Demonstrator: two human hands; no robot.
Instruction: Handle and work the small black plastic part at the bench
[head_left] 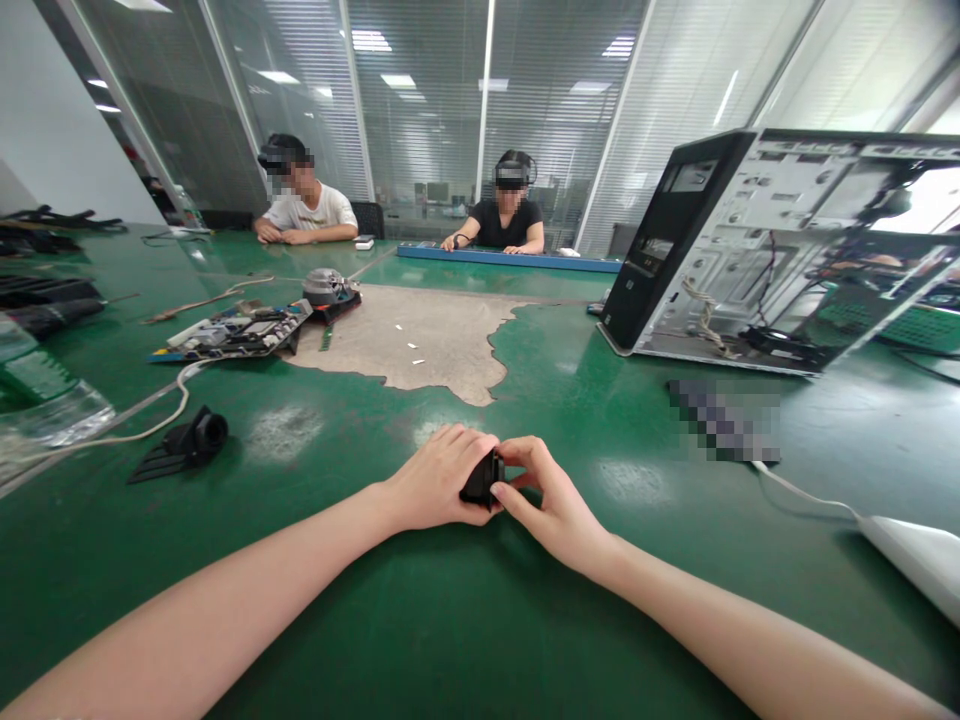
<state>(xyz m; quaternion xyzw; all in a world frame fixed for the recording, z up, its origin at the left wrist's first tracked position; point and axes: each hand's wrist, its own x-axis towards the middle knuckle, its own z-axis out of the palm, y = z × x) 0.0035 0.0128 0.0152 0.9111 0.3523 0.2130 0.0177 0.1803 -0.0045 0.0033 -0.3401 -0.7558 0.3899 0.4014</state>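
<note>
Between my two hands, low over the green table, is a small black boxy object [480,484]; its exact kind is hidden by my fingers. My left hand [435,480] wraps round its left side, the back of the hand upward. The thumb and fingertips of my right hand [551,505] pinch the right edge of the same object. To the left, apart from both hands, lies a black part [187,442] with a round ring-shaped end and a flat slatted base.
An open computer case [697,250] stands at right, near a pixelated phone-like item [720,420] on a white cable. Left are a circuit board [251,330], a cooler fan [330,290] and a plastic bottle [49,385]. The green tabletop [480,630] has a worn patch. Two people sit opposite.
</note>
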